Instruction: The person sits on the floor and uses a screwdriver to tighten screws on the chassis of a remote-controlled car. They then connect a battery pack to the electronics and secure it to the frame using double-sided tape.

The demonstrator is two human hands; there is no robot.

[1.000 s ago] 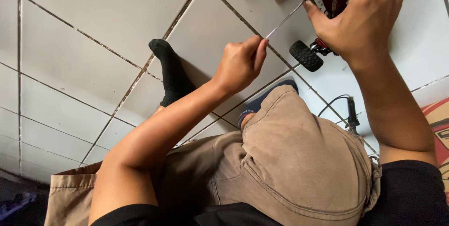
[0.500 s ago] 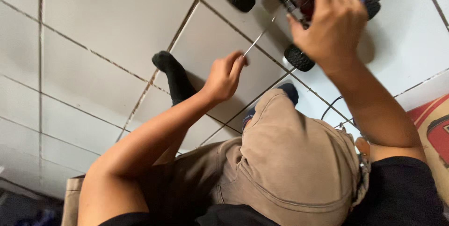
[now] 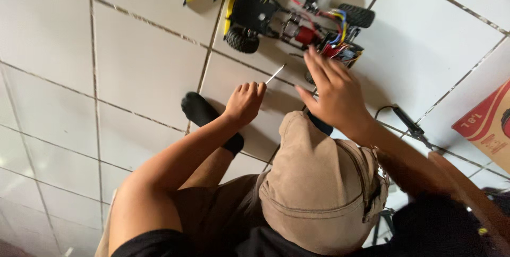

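By RC car (image 3: 287, 18): left hand (image 3: 245, 103) w/ screwdriver (image 3: 275, 74).

Floor (image 3: 133, 65) is all big white glossy tiles with grey grout lines running diagonally across the shot, and some of the grout looks a bit grimy and worn. Light is soft and even, looks like daylight, with gentle shadows on the tiles and a faint sheen in places. Over on the right edge there's the corner of a red cardboard box (image 3: 486, 127) sitting on the tiles, and a black cable (image 3: 409, 124) with a plug lying near it. No walls, windows or furniture in shot.
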